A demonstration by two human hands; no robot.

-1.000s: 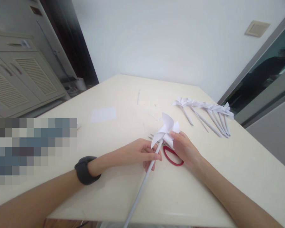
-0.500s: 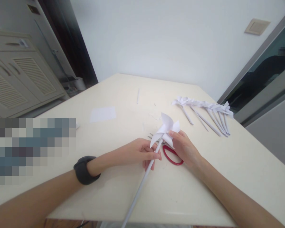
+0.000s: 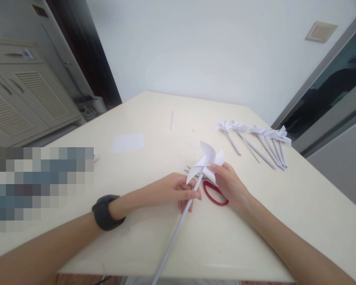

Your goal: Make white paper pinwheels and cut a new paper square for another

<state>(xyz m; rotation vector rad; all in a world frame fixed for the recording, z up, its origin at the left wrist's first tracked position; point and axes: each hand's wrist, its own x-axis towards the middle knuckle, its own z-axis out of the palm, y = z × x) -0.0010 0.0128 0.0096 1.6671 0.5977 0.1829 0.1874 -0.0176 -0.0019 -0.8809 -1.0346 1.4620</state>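
Fitting stage: left hand [image 3: 178,192] clamped on pinwheel [image 3: 205,163] stick, right hand [image 3: 230,184] pinching a blade just above scissors [image 3: 215,193]; likely needs firm centring.

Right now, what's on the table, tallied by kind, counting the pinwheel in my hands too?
Paper pinwheels in hand: 1, the pinwheel, its stick pinched by the left hand, its blades touched by the right hand.
Pinwheels lying in the row: about 6; they overlap, so the count is unsure.
Red-handled scissors: 1.
Paper sheet: 1.
Total: about 9.
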